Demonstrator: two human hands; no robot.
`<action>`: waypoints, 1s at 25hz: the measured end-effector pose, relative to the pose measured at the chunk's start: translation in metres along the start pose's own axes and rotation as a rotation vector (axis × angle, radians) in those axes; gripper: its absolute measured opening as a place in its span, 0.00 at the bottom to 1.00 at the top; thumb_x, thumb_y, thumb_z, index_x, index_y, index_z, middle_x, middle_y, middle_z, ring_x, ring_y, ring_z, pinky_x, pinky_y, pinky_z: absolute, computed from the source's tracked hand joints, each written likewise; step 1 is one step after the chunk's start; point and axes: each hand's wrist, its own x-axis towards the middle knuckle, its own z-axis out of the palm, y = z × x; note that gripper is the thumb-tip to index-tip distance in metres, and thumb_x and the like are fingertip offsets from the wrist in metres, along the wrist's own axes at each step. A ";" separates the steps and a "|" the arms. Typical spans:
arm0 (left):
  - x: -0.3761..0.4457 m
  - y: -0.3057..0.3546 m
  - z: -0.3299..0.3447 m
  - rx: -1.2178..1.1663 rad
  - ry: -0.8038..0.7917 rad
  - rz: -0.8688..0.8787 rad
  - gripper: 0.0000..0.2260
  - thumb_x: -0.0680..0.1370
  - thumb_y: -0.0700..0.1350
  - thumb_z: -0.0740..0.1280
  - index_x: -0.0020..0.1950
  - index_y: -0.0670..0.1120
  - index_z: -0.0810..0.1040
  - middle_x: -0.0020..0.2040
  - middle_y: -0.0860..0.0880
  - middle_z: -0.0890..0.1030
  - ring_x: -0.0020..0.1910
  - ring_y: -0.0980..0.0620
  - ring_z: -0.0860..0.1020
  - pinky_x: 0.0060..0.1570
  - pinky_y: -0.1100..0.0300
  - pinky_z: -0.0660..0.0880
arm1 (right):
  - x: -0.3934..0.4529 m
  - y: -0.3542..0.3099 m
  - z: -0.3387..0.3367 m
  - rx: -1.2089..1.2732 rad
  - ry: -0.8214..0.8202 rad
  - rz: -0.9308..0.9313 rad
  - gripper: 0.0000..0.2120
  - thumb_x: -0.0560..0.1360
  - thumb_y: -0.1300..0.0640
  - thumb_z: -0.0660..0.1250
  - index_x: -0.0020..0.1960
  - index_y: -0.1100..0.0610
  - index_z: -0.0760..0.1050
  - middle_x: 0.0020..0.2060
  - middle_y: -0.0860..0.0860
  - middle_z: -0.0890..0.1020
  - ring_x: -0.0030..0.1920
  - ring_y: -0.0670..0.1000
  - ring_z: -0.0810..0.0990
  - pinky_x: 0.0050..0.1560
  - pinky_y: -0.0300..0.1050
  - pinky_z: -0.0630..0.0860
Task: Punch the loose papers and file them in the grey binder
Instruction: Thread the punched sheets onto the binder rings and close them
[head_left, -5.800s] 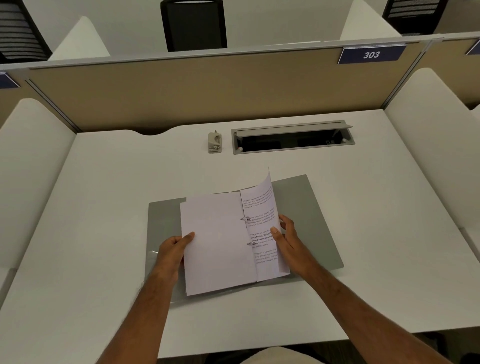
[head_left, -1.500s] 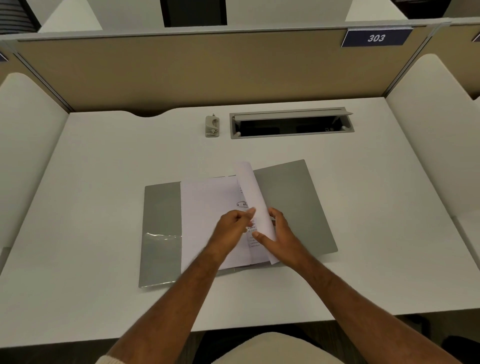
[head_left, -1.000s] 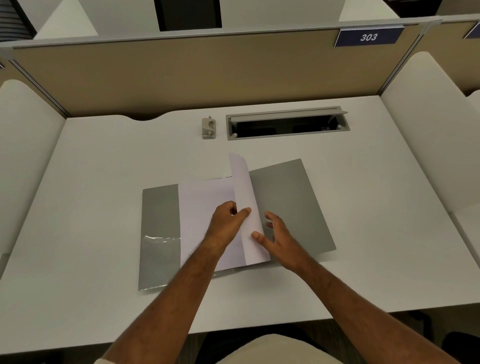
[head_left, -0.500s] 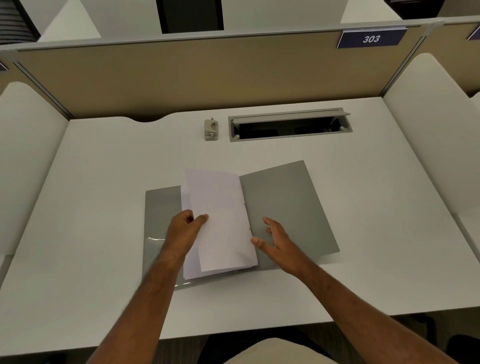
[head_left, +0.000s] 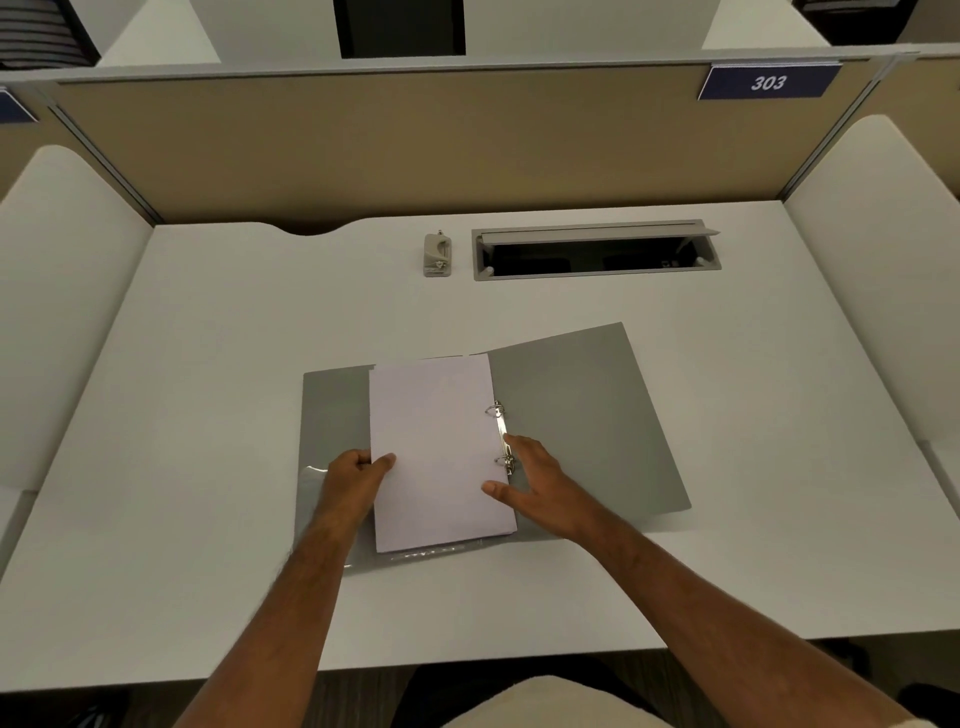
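We see the grey binder (head_left: 582, 415) lying open on the white bench (head_left: 208, 364), near its front edge. The stack of white papers (head_left: 436, 447) lies on the binder's left half, threaded on the 2 metal rings (head_left: 501, 436). Our left hand (head_left: 356, 480) grips the stack's left edge, thumb on top. Our right hand (head_left: 535, 486) rests on the binder just right of the rings, fingers (head_left: 519, 447) spread and relaxed, thumb touching the papers. A small hole punch (head_left: 437, 254) sits far back beside the cable tray (head_left: 597, 252).

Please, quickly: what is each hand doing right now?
Left hand: holds the papers by their left edge.
Right hand: open, fingers straight, beside the binder rings.
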 end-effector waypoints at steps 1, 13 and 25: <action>0.002 -0.003 0.000 -0.011 0.001 -0.010 0.11 0.78 0.50 0.74 0.51 0.42 0.81 0.48 0.44 0.85 0.45 0.45 0.83 0.44 0.54 0.78 | 0.003 -0.001 0.002 -0.010 -0.007 0.000 0.40 0.77 0.37 0.68 0.81 0.51 0.56 0.79 0.48 0.61 0.78 0.49 0.61 0.75 0.44 0.60; -0.009 -0.002 0.017 0.205 0.039 0.026 0.34 0.75 0.54 0.76 0.75 0.40 0.69 0.72 0.40 0.72 0.69 0.39 0.74 0.68 0.47 0.72 | 0.029 -0.005 0.011 -0.218 -0.113 0.032 0.43 0.79 0.38 0.65 0.83 0.55 0.47 0.82 0.51 0.53 0.81 0.51 0.51 0.78 0.46 0.53; -0.009 0.011 0.023 0.208 0.050 0.034 0.28 0.75 0.55 0.77 0.68 0.41 0.73 0.65 0.43 0.76 0.58 0.46 0.75 0.58 0.53 0.73 | 0.035 0.007 0.007 -0.144 -0.075 0.031 0.39 0.80 0.43 0.66 0.82 0.54 0.49 0.81 0.50 0.55 0.78 0.50 0.62 0.74 0.40 0.57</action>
